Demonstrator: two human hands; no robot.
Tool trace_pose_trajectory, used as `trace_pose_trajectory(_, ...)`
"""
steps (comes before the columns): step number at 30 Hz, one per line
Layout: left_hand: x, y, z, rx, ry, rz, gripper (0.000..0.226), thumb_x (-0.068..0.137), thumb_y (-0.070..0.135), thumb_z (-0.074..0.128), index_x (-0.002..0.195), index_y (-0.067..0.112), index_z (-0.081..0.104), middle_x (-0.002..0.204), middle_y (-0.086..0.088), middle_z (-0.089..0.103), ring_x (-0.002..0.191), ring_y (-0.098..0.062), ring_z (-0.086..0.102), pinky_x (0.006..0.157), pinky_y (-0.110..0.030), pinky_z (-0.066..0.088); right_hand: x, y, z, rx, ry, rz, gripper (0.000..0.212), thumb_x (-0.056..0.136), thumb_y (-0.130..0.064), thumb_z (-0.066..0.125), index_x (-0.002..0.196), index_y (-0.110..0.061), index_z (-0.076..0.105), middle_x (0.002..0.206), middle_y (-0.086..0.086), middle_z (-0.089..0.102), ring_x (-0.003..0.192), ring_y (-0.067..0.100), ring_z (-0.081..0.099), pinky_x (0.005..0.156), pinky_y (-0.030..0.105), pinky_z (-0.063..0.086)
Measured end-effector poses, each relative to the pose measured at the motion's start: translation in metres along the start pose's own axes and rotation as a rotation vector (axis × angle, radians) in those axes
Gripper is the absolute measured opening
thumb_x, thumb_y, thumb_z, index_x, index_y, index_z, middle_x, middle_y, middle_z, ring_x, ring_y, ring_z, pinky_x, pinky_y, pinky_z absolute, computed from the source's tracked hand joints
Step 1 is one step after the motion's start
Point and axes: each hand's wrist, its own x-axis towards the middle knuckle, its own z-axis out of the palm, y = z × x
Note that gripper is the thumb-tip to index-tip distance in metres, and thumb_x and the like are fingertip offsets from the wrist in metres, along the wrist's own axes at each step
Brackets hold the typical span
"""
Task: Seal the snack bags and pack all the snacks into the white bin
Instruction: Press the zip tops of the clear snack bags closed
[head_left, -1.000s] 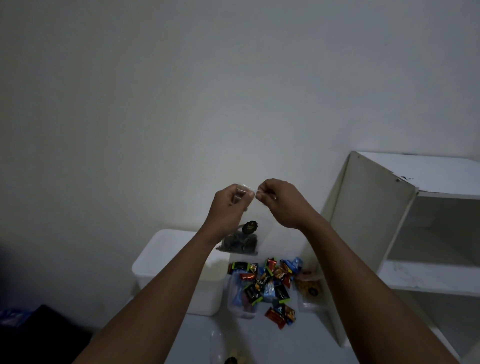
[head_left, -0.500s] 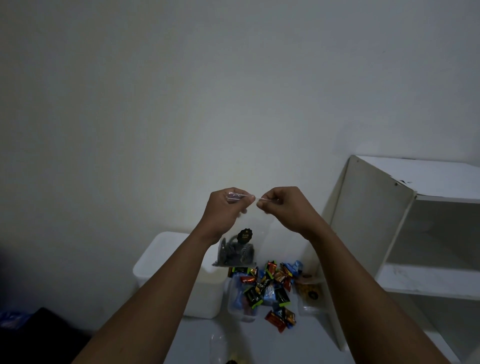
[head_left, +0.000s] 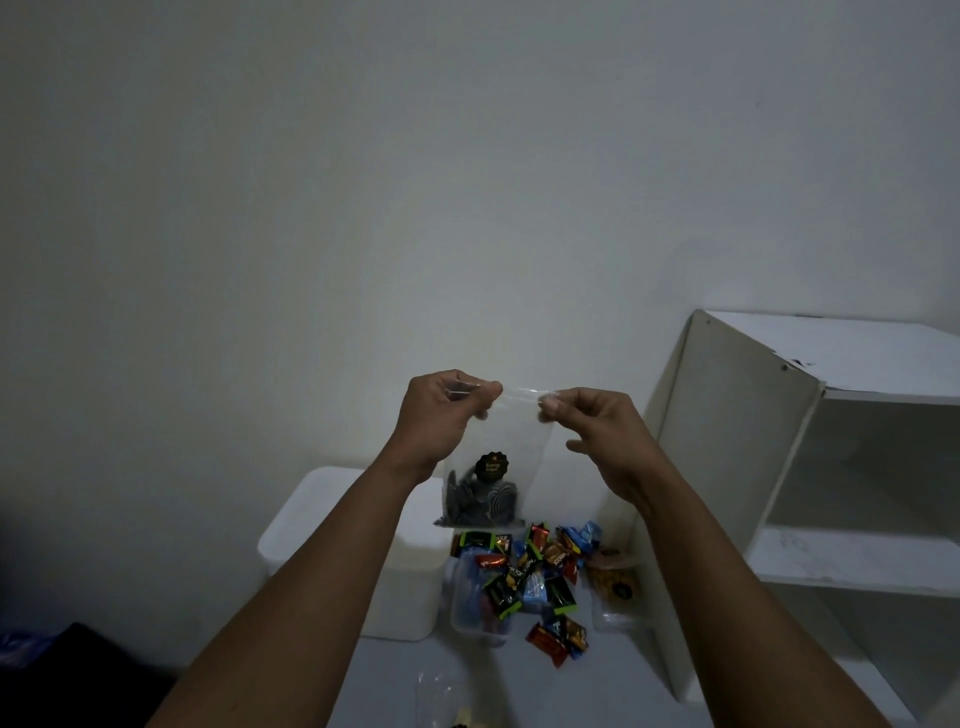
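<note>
While held: the clear snack bag (head_left: 493, 457) hangs in the air above the white bin (head_left: 332, 525), dark snacks settled at its bottom.
Left hand (head_left: 441, 410): pinched on the bag's top strip, at its left end.
Right hand (head_left: 597, 421): pinched on the same strip, at its right end.
Handling: thin, limp, slippery film, likely light; best gripped along the stiffer seal strip.
Loose wrapped candies (head_left: 535, 577): on the tabletop (head_left: 623, 696), just right of the bin.

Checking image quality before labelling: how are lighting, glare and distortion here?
Head view: dim, greyish light with dark corners; small glare on the clear bag's top strip between left hand and right hand; wide-angle bending slants the white shelf.
</note>
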Motion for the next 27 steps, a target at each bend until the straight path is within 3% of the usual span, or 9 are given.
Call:
trace_pose_trajectory(4,0.003,0.001,0.003,-0.061,-0.022,-0.041,0.012,0.082,0.024,0.078,0.082,0.012,0.076,0.073,-0.003,0.073,0.066,-0.009,0.065,0.07,-0.027,0.052,0.002,-0.001,0.004,0.045,0.123,-0.037,0.011,0.09,-0.021,0.07,0.086,-0.012,0.075,0.089,-0.001,0.076,0.08,-0.002,0.068,0.074,0.024,0.049)
trace_pose_trajectory(8,0.008,0.0,-0.002,-0.23,0.007,-0.074,0.008,0.088,0.015,0.072,0.091,0.009,0.074,0.087,-0.007,0.077,0.076,-0.019,0.071,0.083,-0.041,0.056,0.004,0.002,-0.002,0.093,0.179,0.012,0.012,0.09,-0.027,0.07,0.089,-0.016,0.074,0.09,0.004,0.075,0.1,0.016,0.069,0.089,0.047,0.05)
trace_pose_trajectory(12,0.009,-0.005,-0.005,-0.225,-0.005,-0.04,0.012,0.093,0.016,0.065,0.096,0.008,0.073,0.091,-0.009,0.077,0.079,-0.023,0.072,0.08,-0.041,0.057,0.007,0.004,-0.011,-0.008,0.096,0.037,0.02,0.091,-0.031,0.069,0.096,-0.011,0.072,0.093,0.008,0.076,0.094,0.018,0.07,0.091,0.053,0.052)
trace_pose_trajectory(13,0.01,-0.007,-0.005,-0.195,-0.009,-0.03,0.013,0.094,0.017,0.064,0.096,0.008,0.073,0.09,-0.008,0.077,0.08,-0.022,0.072,0.079,-0.04,0.057,0.009,0.003,-0.013,-0.054,0.081,0.018,0.02,0.091,-0.03,0.069,0.094,-0.011,0.072,0.093,0.01,0.076,0.09,0.018,0.069,0.102,0.051,0.044)
trace_pose_trajectory(14,0.011,-0.009,-0.004,-0.138,-0.01,-0.014,0.013,0.095,0.017,0.063,0.095,0.008,0.072,0.088,-0.005,0.077,0.08,-0.019,0.071,0.077,-0.038,0.056,0.011,0.001,-0.014,-0.115,0.058,-0.013,0.019,0.09,-0.03,0.071,0.092,-0.011,0.073,0.093,0.01,0.075,0.087,0.017,0.068,0.079,0.027,0.041)
trace_pose_trajectory(15,0.012,-0.011,-0.004,-0.07,-0.011,0.007,0.013,0.096,0.018,0.062,0.094,0.008,0.071,0.085,-0.002,0.076,0.079,-0.015,0.07,0.074,-0.035,0.055,0.013,-0.002,-0.014,-0.195,0.024,-0.052,0.019,0.088,-0.03,0.073,0.09,-0.012,0.074,0.091,0.006,0.076,0.085,0.016,0.068,0.077,0.033,0.052)
trace_pose_trajectory(18,0.014,-0.016,0.002,0.104,-0.032,0.056,0.017,0.097,0.022,0.058,0.092,0.008,0.066,0.081,0.003,0.072,0.073,-0.003,0.064,0.07,-0.026,0.05,0.023,-0.015,-0.01,-0.416,-0.11,-0.141,0.013,0.085,-0.03,0.076,0.089,-0.017,0.078,0.087,-0.005,0.076,0.083,0.012,0.071,0.076,0.027,0.055)
trace_pose_trajectory(23,0.012,-0.019,0.012,0.189,-0.066,0.129,0.016,0.097,0.023,0.059,0.087,0.013,0.066,0.082,0.005,0.071,0.073,-0.002,0.063,0.07,-0.024,0.048,0.039,-0.022,0.009,-0.575,-0.18,-0.209,0.022,0.088,-0.025,0.074,0.105,-0.014,0.069,0.082,0.001,0.075,0.076,0.013,0.072,0.073,0.033,0.056)
trace_pose_trajectory(27,0.009,-0.025,0.011,0.174,-0.038,0.167,0.013,0.093,0.024,0.065,0.085,0.018,0.073,0.076,0.014,0.07,0.076,-0.001,0.062,0.072,-0.021,0.049,0.046,-0.02,0.015,-0.646,-0.217,-0.201,0.017,0.094,-0.026,0.065,0.096,-0.01,0.073,0.081,0.005,0.073,0.077,0.018,0.07,0.074,0.035,0.055)
